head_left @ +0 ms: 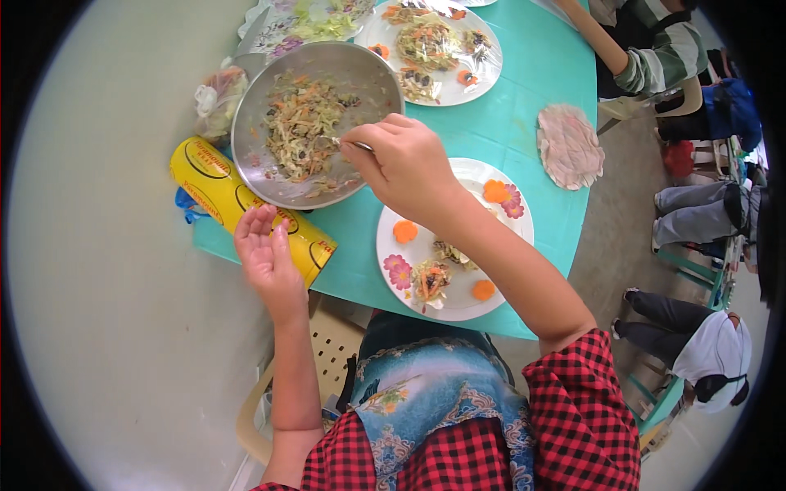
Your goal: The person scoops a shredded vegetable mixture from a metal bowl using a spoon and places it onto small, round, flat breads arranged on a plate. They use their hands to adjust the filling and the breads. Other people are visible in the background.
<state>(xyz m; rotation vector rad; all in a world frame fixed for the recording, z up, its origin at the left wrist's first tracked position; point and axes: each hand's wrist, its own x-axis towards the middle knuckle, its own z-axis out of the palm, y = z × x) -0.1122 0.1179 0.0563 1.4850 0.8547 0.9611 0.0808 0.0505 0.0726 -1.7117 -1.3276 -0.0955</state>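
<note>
A steel mixing bowl [381, 82] tilts toward me at the far left of the table, holding a shredded vegetable salad [301, 131] with orange shreds and dark bits. My right hand [405, 168] is closed around the handle of a metal spoon [327, 141], whose end reaches into the salad. Just below the bowl's near rim, my left hand [266, 254] is held palm up with its fingers apart and nothing in it. Under my right forearm lies a white plate [389, 221] with small salad mounds [431, 280], carrot flowers [404, 231] and pink printed flowers.
A yellow wrap roll [246, 200] lies beside the bowl, near a tied plastic bag [221, 98]. Another plate [483, 78] of salad, under clear film, stands farther back. A crumpled cloth [569, 146] rests at the right edge. Another person's arm [598, 37] reaches in at the far right.
</note>
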